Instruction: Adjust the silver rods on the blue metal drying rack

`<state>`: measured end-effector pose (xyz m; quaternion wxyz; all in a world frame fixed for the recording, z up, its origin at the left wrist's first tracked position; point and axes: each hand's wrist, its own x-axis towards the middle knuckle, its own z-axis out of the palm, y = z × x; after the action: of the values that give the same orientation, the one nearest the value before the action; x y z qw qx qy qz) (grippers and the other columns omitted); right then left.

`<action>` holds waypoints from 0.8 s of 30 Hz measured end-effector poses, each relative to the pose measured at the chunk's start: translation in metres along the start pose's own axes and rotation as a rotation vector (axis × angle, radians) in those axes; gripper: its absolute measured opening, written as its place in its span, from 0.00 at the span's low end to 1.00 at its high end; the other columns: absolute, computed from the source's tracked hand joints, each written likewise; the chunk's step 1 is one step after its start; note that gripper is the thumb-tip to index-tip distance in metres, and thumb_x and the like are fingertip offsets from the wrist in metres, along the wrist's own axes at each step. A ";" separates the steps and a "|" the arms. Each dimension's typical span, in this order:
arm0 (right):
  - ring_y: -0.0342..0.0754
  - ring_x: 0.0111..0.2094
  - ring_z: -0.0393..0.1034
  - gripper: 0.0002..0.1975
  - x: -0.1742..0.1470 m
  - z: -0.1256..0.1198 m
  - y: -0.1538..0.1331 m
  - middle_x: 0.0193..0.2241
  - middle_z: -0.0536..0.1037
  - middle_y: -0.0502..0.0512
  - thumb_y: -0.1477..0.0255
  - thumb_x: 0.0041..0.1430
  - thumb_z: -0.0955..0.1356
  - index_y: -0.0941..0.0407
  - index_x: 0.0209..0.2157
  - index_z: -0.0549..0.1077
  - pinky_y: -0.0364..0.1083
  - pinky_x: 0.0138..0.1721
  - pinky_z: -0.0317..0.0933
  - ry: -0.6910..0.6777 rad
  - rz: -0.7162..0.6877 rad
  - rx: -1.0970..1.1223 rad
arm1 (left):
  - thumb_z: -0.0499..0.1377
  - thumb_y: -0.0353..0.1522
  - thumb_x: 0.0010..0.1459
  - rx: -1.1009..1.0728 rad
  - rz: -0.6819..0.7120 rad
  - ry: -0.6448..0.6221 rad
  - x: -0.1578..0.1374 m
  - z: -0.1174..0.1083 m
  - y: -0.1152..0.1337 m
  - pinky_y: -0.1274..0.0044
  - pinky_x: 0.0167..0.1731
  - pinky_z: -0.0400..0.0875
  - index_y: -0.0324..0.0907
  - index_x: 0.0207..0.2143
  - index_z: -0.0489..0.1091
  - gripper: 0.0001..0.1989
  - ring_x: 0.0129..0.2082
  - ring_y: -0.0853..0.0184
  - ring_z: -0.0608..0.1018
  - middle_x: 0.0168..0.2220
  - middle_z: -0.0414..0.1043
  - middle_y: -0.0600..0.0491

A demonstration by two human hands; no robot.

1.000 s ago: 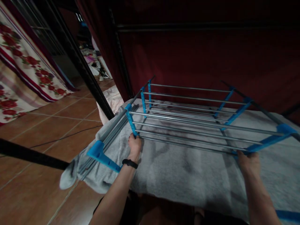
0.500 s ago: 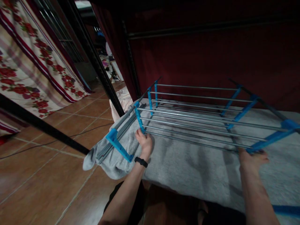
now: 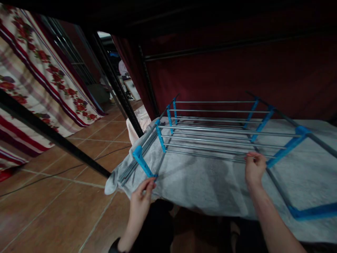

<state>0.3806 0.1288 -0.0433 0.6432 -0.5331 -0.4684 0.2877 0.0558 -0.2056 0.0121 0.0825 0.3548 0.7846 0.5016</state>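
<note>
A rack of grey metal rods (image 3: 210, 137) joined by blue plastic brackets lies on a grey blanket (image 3: 200, 182). My left hand (image 3: 142, 198) is closed, thumb and fingertips pinched at the lower end of the near-left blue bracket (image 3: 143, 162). With its fingers curled, my right hand (image 3: 255, 170) grips a lower rod close to the right-hand blue bracket (image 3: 283, 153). Another blue bracket (image 3: 316, 211) sits at the near right end of the frame. On the left, a bundle of loose grey rods (image 3: 135, 162) rests beside the rack.
Black metal posts and a slanting bar (image 3: 55, 135) frame the bed on the left. Behind the rack hangs a dark red curtain (image 3: 223, 80). A flowered curtain (image 3: 50, 77) hangs over the brown tiled floor (image 3: 52, 203), where a thin cable (image 3: 86, 161) runs.
My left hand has moved from the second left bracket toward me to the nearest one. My right hand has shifted left, from the right bracket onto a rod. The view has tilted slightly.
</note>
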 end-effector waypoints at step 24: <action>0.46 0.27 0.65 0.14 -0.054 0.051 -0.033 0.26 0.75 0.52 0.58 0.42 0.69 0.53 0.29 0.72 0.46 0.30 0.59 -0.397 0.220 0.102 | 0.51 0.34 0.62 0.872 -0.175 -0.091 0.103 -0.017 -0.089 0.66 0.40 0.71 0.35 0.42 0.71 0.13 0.41 0.50 0.81 0.41 0.77 0.35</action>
<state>0.3089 0.0944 -0.0281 0.5295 -0.4805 -0.5096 0.4786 -0.0706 -0.1736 -0.0317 0.0018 0.3104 0.9455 0.0989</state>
